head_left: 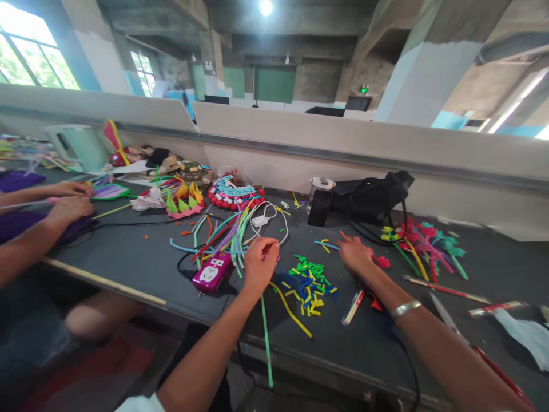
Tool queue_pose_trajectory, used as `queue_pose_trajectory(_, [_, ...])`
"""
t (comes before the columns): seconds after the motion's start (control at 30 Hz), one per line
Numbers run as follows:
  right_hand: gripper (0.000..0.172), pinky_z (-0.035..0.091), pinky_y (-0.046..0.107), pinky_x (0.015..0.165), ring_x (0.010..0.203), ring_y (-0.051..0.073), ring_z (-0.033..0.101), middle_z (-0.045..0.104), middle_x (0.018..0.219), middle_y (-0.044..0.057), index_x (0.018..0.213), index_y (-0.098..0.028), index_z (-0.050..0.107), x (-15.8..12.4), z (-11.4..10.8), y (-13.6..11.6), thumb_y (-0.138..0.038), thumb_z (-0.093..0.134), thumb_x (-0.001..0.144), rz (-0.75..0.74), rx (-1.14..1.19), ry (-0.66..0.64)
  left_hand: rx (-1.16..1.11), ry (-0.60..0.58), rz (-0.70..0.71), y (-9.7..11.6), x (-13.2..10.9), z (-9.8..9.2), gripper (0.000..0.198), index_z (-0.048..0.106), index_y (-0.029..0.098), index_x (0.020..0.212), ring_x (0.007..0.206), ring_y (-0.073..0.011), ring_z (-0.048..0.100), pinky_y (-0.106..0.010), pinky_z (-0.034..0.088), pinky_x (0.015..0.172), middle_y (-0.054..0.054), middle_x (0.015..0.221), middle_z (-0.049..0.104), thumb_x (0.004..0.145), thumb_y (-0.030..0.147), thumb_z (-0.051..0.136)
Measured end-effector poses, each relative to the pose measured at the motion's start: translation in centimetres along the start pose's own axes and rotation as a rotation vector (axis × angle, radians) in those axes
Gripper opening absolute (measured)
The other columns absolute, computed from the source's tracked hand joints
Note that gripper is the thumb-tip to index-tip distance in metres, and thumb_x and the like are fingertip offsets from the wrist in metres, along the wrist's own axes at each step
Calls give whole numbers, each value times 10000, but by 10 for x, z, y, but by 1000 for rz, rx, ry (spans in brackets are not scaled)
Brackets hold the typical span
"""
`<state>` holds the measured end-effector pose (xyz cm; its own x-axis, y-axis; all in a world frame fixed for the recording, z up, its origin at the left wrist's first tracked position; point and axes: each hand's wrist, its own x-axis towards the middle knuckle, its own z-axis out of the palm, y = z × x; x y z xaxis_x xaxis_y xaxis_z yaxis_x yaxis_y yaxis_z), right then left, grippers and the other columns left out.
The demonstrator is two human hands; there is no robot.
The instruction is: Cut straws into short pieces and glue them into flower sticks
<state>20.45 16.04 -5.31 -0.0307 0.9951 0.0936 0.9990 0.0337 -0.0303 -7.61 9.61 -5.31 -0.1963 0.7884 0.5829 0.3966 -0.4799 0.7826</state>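
Note:
My left hand [260, 263] is raised over the table's front part, thumb and fingers pinched together; what is between them is too small to make out. Beside it lies a bundle of long pipe cleaners [234, 234], and a green pipe cleaner [266, 343] hangs over the table edge below. My right hand [357, 256] rests low over the table with bent fingers. A blue pipe cleaner [326, 245] with yellow bits reaches its fingertips, and a red fluffy piece [381, 261] shows beside it. Between my hands is a pile of cut green, blue and yellow pieces [311, 283].
A magenta box [212, 273] stands left of my left hand. A phone [319, 207] leans on a jar [321, 184] by a black bag [373, 197]. Fluffy flowers [429, 246] and scissors [446, 313] lie right. Another person's hands [71, 206] work at left.

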Motion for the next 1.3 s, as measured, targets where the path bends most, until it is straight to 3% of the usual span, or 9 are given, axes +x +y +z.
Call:
queue_pose_trajectory(0.13, [183,480,413,857,992,225,613,660,1042,92,1028,-115,633,2,-9,-1,-252,550,940,-110,-188,27,-116,144,-133,-7,5,-10,121,665,185,830,730,-146,582,-265,457,685,-21,794,636,847,278,589])
queue_pose_trajectory(0.27, [210,390,375,766,891,269,609,673,846,156,971,-84,624,-11,-47,-8,-139,422,949,-221,-278,125,-284,167,-217,-8,5,-17,265,640,206,1061,836,-167,601,-292,478,751,-40,943,644,812,296,643])
queue_pose_trajectory(0.47, [152,321,319,786,871,206,576,661,853,59,941,-181,585,-68,-93,-58,-87,472,903,-559,-281,208,-516,-302,-67,18,-12,-17,895,304,351,1466,1269,-248,472,-390,378,1031,-75,1407,483,715,244,779])
queue_pose_trajectory(0.63, [109,311,326,702,771,209,545,655,794,46,879,-176,584,-109,-90,-90,-80,539,855,-844,-205,339,-808,-645,-321,29,-30,-2,695,530,260,1330,1041,-220,624,-337,484,870,-91,1181,643,691,253,806])
queue_pose_trajectory(0.7, [119,303,322,681,750,206,532,645,780,39,861,-181,584,-116,-89,-90,-71,542,844,-851,-185,372,-815,-618,-442,28,-33,3,437,672,172,1083,747,-153,647,-268,490,675,-68,901,702,681,275,811])
queue_pose_trajectory(0.8, [136,293,319,665,717,201,514,621,743,31,841,-185,588,-116,-94,-78,-56,543,842,-821,-222,408,-821,-547,-540,26,-32,6,278,670,131,802,481,-75,508,-206,363,480,-18,624,647,676,339,805])
queue_pose_trajectory(0.97, [193,308,307,699,778,204,528,634,764,44,888,-178,603,-88,-100,-36,-15,510,843,-630,-332,365,-815,-412,-536,26,-21,1,304,673,130,815,440,-37,400,-182,236,429,6,587,591,716,403,761])
queue_pose_trajectory(1.13, [161,354,293,669,786,195,561,644,743,51,844,-172,615,-52,-83,8,-34,533,854,-424,-356,296,-765,-229,-558,19,-14,-1,302,677,143,827,417,-28,293,-182,171,418,68,490,429,723,422,731])
queue_pose_trajectory(1.3, [162,483,307,714,751,151,614,653,813,25,908,-151,637,-55,-59,25,-279,544,941,-370,-213,403,-728,-178,-561,10,-14,1,288,661,154,810,391,-27,242,-186,153,407,92,458,362,722,424,710])
